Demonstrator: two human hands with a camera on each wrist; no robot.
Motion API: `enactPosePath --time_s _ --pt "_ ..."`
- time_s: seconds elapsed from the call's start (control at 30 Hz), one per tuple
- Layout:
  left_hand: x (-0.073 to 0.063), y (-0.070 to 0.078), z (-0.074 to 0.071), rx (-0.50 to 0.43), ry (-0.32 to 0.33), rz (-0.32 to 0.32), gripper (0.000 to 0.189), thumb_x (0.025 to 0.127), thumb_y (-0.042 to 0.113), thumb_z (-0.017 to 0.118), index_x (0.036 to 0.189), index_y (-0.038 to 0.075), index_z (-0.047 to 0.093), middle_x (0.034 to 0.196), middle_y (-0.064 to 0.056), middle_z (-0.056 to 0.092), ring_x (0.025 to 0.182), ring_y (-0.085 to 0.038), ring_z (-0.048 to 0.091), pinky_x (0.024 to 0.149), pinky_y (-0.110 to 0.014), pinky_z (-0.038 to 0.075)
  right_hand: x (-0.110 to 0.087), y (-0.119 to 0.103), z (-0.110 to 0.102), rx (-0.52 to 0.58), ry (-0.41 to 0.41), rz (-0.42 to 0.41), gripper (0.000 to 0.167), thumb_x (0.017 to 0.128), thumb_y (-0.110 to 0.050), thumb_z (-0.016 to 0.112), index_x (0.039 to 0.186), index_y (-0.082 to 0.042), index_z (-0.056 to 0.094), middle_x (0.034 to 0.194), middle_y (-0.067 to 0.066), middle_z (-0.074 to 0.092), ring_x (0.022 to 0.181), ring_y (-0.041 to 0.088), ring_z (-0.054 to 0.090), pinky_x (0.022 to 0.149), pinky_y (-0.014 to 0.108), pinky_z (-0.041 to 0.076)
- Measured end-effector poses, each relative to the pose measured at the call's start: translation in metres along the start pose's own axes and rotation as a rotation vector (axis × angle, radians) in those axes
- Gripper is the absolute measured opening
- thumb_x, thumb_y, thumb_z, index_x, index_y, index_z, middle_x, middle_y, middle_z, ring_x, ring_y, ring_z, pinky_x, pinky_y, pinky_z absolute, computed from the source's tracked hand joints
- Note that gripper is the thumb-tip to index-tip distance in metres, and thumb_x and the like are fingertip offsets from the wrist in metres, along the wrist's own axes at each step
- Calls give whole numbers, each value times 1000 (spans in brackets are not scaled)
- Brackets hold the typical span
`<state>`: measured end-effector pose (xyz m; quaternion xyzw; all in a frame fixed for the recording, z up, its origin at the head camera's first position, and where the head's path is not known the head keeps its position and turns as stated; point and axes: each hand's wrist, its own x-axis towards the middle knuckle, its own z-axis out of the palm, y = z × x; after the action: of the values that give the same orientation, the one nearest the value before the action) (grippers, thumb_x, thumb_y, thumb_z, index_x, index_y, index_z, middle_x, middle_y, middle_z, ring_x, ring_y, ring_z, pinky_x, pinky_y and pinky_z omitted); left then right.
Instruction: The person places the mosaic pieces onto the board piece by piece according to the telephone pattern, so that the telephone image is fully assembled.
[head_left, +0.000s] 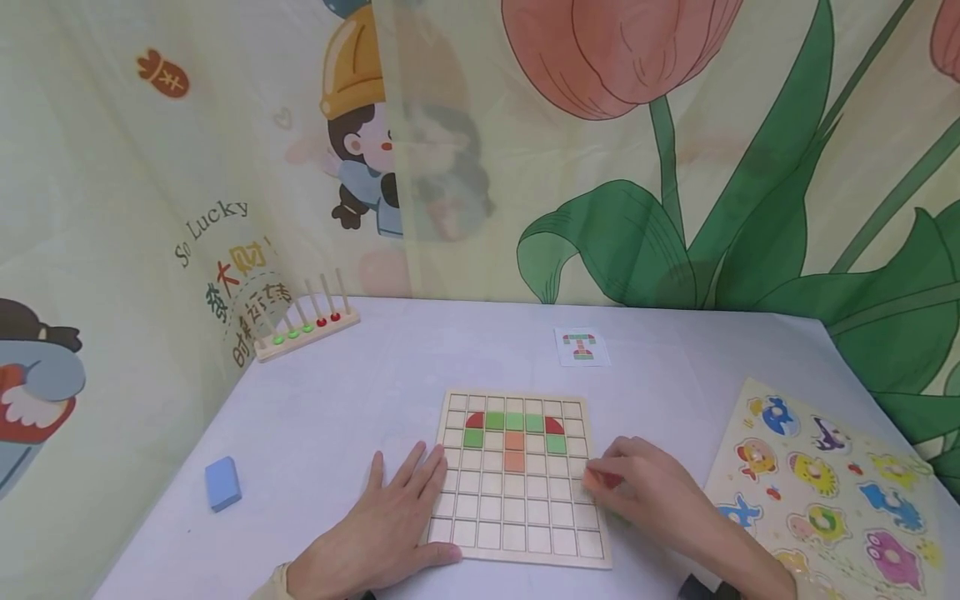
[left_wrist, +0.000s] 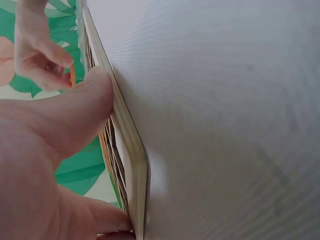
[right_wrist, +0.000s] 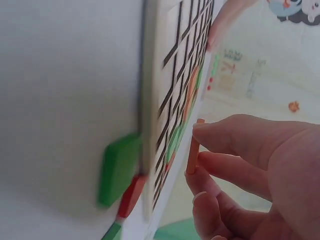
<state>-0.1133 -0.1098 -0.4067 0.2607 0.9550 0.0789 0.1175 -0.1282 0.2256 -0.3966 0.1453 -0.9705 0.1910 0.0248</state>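
A wooden grid board (head_left: 489, 531) lies flat on the table. Green squares (head_left: 513, 421) run along its upper part with a red rounded piece (head_left: 476, 420) at each end, and two orange squares (head_left: 513, 461) sit in the middle column. My left hand (head_left: 378, 527) rests along the board's left side, fingers straight, thumb at the near edge. Over the board's right edge, my right hand (head_left: 651, 483) pinches a thin orange square tile (right_wrist: 193, 154) between thumb and fingers. Beside the board on that side lie a green piece (right_wrist: 119, 170) and a red piece (right_wrist: 132, 196).
Behind the board lies a small pattern card (head_left: 582, 347). A peg stand (head_left: 309, 335) with red and green rings is at the back left, and a blue block (head_left: 222, 483) at the left. An animal puzzle board (head_left: 776, 458) occupies the right side.
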Motion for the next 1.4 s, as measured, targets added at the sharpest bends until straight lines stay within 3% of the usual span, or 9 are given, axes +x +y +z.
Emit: enactPosePath --time_s 0.2,0.37,0.7,1.03,1.4 --pt "0 -1 1 11 6 10 106 88 74 58 160 1 30 171 -14 24 160 -37 19 113 -80 16 19 -24 12 -22 14 -220 15 86 -27 83 101 -22 84 83 -15 61 76 0 44 61 15 41" --pt "1 0 1 7 -1 5 106 88 74 58 160 2 30 171 -14 24 160 -37 19 114 -80 16 33 -40 21 -6 -9 -312 15 87 -24 82 101 -19 84 85 -11 65 77 1 47 63 15 43" --pt "1 0 1 17 -5 6 106 88 75 57 160 2 30 171 -14 24 160 -36 20 114 -79 17 43 -47 37 -24 -75 -358 13 89 -23 81 100 -18 84 86 -8 66 74 2 48 64 17 45" --pt "1 -1 1 34 -10 -5 106 87 76 56 160 3 31 171 -13 23 160 -35 19 114 -79 17 45 -51 35 -39 -103 -403 6 86 -18 83 92 -20 83 84 -8 63 74 3 44 63 17 41" --pt "0 0 1 25 -5 -4 105 88 75 57 160 3 31 171 -13 24 160 -35 19 114 -79 17 48 -53 32 -27 -128 -392 16 81 -16 87 95 -23 84 81 -10 63 75 3 46 64 18 42"
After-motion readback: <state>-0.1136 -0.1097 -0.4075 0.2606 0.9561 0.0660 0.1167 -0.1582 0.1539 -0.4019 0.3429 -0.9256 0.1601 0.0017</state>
